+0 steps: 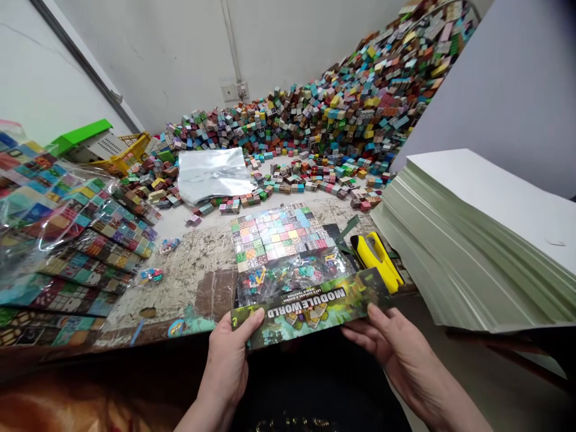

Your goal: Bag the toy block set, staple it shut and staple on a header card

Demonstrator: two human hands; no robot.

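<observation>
A green printed card reading "MODULE WORLD" [315, 307] spans the space between my hands at the table's front edge, its text upside down. My left hand [228, 354] grips its left end with the thumb on top. At the right end, my right hand [389, 339] pinches the lower edge, fingers underneath. Just behind the card lies a flat block of colourful patterned cubes [279, 234]. Clear bags of small coloured figures [297, 273] rest between the cubes and the card. A yellow-handled tool [377, 259] lies to the right.
Loose cubes [315, 120] are heaped along the wall. A clear plastic sheet [215, 174] lies before them. Wrapped cube packs [67, 258] and a yellow basket [121, 157] stand left. A tall stack of white sheets [459, 240] borders the right. Two small figure packs [152, 275] lie left.
</observation>
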